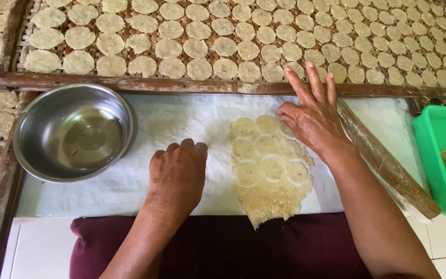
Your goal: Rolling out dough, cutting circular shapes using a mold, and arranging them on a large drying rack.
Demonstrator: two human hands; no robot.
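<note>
View from a head camera looking straight down at a person's two bare hands at work on the floor. Nearest the viewer, a dark maroon cloth point(223, 248) lies across pale floor tiles point(42, 248). Just beyond it is a white plastic sheet point(145, 124), spread flat as the work surface.

On that sheet, right of centre, lies a thin rolled-out sheet of dough point(269, 165). It is pale cream with small dark specks, ragged at its near edge, and marked with rows of cut rounds that sit within it, their outlines showing as faint rings.

The left hand point(178, 173) rests on the white sheet just left of the dough, fingers curled under in a loose fist, grasping nothing. The right hand point(311, 111) lies palm down and spread open, thumb and palm on the far right corner of the dough, fingertips reaching to the wooden bar; it holds nothing.

To the left on the sheet stands an empty steel bowl point(73, 132). To the right, a rolling pin wrapped in clear film point(388, 165) lies at a slant beside the right forearm. Further right is a green plastic tub point(434, 139) holding crumbly dough.

Farthest away, past a worn wooden bar point(130, 83), a woven drying rack point(27, 51) is covered with rows of pale round discs point(197, 47).
</note>
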